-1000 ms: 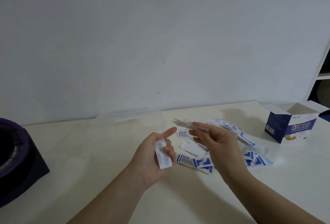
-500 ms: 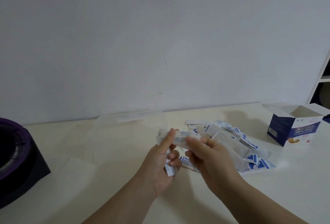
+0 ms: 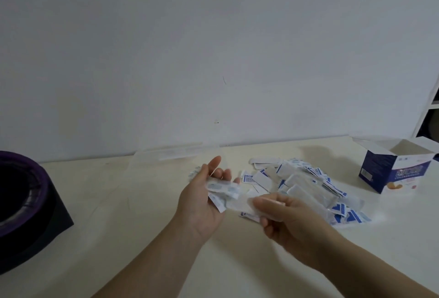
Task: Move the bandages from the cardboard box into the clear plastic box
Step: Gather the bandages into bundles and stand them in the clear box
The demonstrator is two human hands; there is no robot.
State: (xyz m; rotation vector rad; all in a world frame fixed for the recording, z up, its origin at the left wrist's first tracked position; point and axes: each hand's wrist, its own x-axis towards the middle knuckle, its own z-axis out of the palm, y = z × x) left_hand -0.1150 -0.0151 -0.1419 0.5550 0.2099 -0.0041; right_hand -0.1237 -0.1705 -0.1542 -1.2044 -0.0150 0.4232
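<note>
1. Table (image 3: 118, 238): cream top. We see two bare forearms coming in from the near edge, nearer than the bandage pile (image 3: 306, 186).
2. Right hand (image 3: 292, 219): at the pile's near-left edge, raised off the table. It is motion-blurred. The fingers look curled, but we cannot tell if they are clamped on anything.
3. Left hand (image 3: 204, 200): left of the pile, palm up, thumb pointing up. The fingers are curled under a few held bandages (image 3: 223, 188), which have white wrappers with blue print and lie across the fingers.
4. Pile: loose wrapped bandages, white and blue, overlapping. They lie on the table between the two boxes.
5. Dark object (image 3: 26, 202): purple rim, well left of the pile, at the frame edge.
6. Clear plastic box (image 3: 154, 167): left of the pile and slightly farther back, just behind the left hand. It is faint. We see something bluish through its wall and can't tell what it is.
7. Cardboard box (image 3: 394, 171): right of the pile and apart from it. It is upright, blue and white, with its top flaps open. We can't see the contents.
8. Wall (image 3: 213, 48): behind the pile, plain white.
</note>
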